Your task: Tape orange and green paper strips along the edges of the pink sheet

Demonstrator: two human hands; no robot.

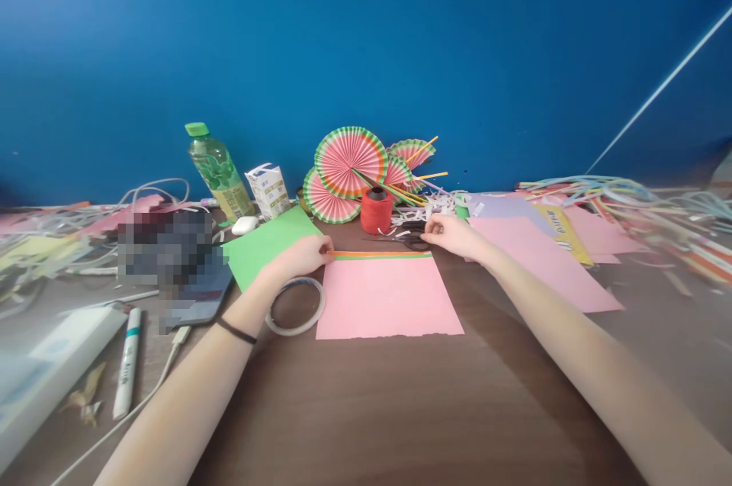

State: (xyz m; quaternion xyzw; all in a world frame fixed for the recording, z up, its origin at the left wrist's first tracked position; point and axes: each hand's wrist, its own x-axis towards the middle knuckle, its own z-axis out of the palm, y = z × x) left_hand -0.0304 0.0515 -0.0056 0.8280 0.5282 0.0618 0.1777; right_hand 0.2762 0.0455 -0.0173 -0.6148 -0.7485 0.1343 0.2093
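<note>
Left grip (309, 255), fingers bunched, at far left corner of pink paper (389, 299); cannot tell if pinching. Paper lies nearer than both grips, between them. Tape roll (293, 332) just nearer than left grip. Right grip (454, 233), fingers curled, at scissors (414, 245), hold unclear. Red thread spool (376, 214) between grips, farther back.

The white marker (126, 364) apparently reads "Acrylic".

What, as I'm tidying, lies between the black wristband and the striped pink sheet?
The head view shows a pale ring, probably tape, by the pink sheet, at its left edge.
</note>
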